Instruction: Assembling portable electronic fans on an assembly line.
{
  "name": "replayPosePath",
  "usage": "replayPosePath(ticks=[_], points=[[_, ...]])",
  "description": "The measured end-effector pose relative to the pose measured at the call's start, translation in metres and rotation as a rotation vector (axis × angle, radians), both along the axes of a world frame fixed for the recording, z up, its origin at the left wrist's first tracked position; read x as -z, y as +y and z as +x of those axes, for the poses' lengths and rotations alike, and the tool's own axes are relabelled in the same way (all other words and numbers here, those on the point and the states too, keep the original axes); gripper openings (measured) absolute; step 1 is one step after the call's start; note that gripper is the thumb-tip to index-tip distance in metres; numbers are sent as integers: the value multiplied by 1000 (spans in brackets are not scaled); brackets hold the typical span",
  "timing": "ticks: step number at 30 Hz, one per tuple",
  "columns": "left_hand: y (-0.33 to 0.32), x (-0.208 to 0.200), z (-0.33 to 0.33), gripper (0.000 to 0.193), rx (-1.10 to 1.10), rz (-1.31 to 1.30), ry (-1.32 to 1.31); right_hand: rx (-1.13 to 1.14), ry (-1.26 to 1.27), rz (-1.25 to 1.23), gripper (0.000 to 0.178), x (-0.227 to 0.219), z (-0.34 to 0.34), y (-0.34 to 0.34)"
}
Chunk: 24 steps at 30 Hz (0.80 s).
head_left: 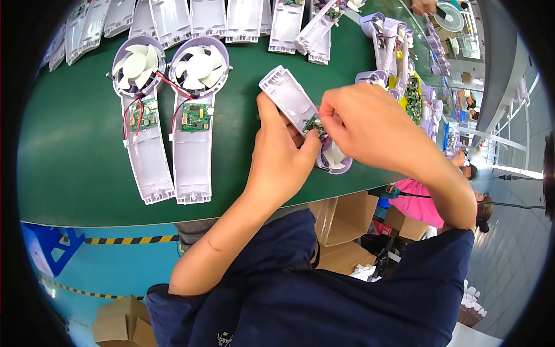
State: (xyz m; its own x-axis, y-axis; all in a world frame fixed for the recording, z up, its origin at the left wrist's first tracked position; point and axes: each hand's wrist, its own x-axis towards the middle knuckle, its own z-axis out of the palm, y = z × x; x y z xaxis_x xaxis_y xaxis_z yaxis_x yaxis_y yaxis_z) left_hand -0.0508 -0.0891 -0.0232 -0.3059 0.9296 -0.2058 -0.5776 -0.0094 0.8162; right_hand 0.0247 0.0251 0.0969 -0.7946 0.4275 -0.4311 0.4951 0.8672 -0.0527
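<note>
My left hand point(282, 153) grips a lavender plastic fan housing point(287, 95), its handle end tilted up to the left. A small green circuit board point(313, 124) sits inside it near my left thumb. White fan blades point(333, 156) show at its round end, partly hidden under my right hand point(361, 124). The right fingers are pinched together beside the board; whatever is between them is hidden. To the left, two similar fan units point(136, 115) point(193, 133) lie side by side, each with a white fan, red and black wires and a board.
Several lavender housing shells point(208, 20) line the far edge of the green table point(75, 150). At the right, more fan units point(390, 43) and a stack of circuit boards point(412, 98) lie close together. Cardboard boxes point(345, 222) stand below the front edge. Other people work further right.
</note>
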Motion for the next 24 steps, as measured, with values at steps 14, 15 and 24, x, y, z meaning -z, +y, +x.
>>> replayPosePath(ticks=[14,15,24], points=[[-1,-1,-1,64,22,51,2,270,36,-157,16,-1,6,4],[-1,1,-1,64,19,78,-5,337,45,-185,17,-2,6,4],[1,5,1,69,5,70,-42,363,44,-342,16,3,8,21]])
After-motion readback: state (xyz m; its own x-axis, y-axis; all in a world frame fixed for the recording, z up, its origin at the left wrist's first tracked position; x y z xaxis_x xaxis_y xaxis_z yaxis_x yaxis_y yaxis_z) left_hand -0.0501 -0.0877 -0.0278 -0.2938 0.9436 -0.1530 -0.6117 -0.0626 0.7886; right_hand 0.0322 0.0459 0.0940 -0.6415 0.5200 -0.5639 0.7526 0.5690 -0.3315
